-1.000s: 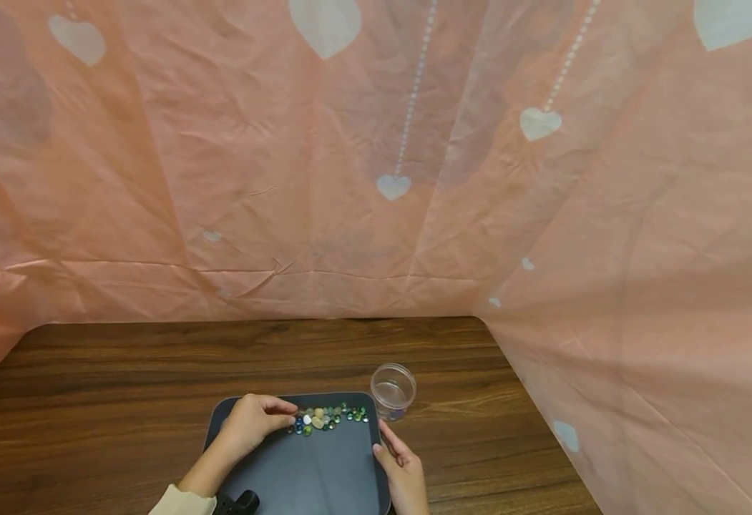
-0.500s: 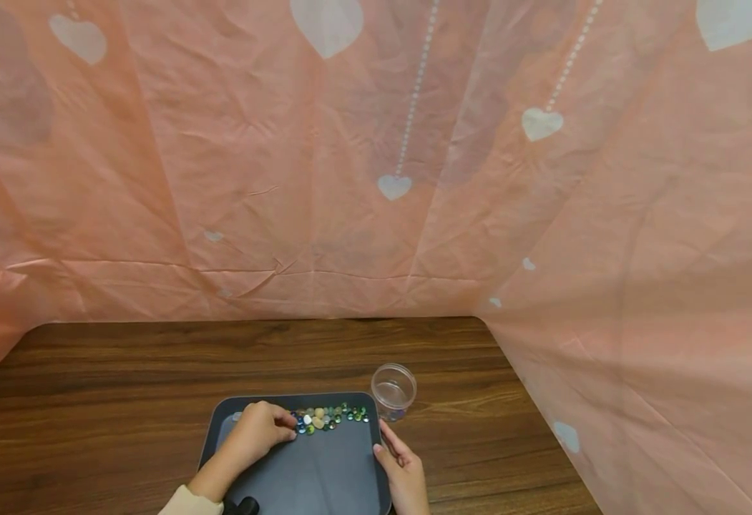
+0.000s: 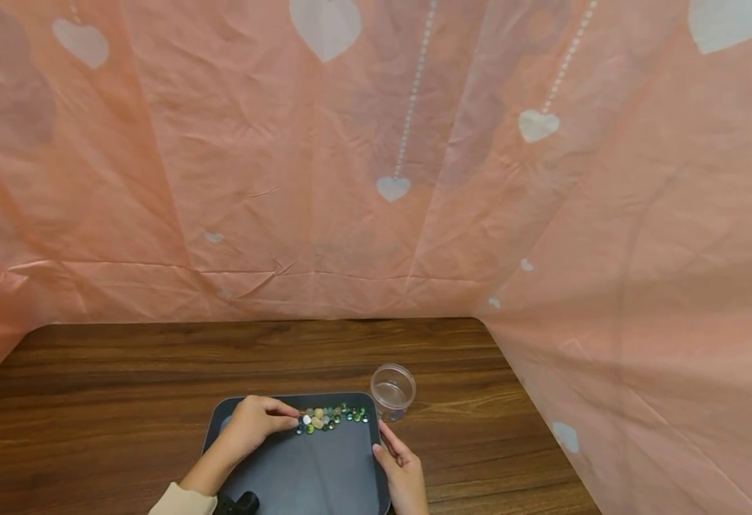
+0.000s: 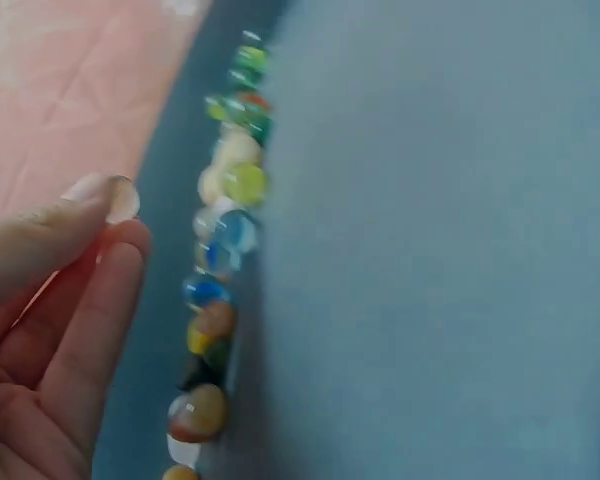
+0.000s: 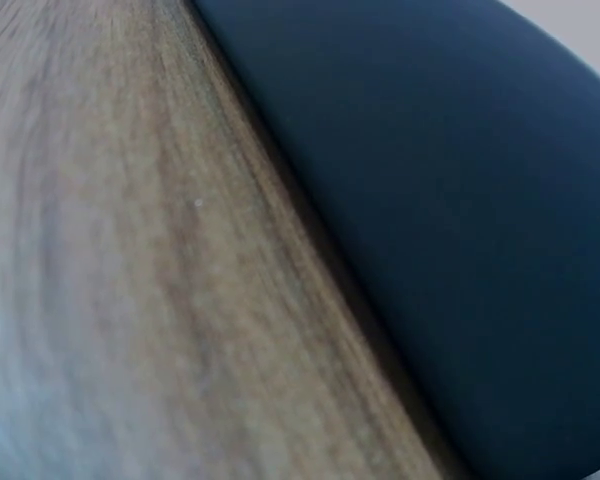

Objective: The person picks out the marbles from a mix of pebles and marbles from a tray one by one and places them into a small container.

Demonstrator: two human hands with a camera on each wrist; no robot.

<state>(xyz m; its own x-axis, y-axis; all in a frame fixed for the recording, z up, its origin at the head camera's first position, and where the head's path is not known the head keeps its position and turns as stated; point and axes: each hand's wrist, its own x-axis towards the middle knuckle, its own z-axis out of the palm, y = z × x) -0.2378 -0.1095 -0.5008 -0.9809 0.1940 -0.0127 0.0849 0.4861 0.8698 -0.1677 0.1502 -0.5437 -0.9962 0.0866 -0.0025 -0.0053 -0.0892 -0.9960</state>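
A dark grey tray (image 3: 311, 472) lies on the wooden table. Along its far wall runs a band of glass pebbles and small stones (image 3: 318, 422), green, yellow, blue, white and beige. My left hand (image 3: 252, 423) is at the left end of this band. In the left wrist view its thumb and index finger pinch a clear glass pebble (image 4: 125, 199) by the tray wall. My right hand (image 3: 404, 476) grips the tray's right rim, thumb on the rim and fingers along the outside. The right wrist view shows just the tray's dark outer side (image 5: 420, 210) above the tabletop.
A clear round plastic jar (image 3: 393, 387) without a lid stands just beyond the tray's far right corner, with something purple low in it. A pink cloth (image 3: 350, 236) with white hearts hangs behind and beside the wooden table (image 3: 157, 365).
My left hand dipped toward the near side of the pebbles half a second ago, then rose back and slightly left. My right hand has stayed on the tray rim.
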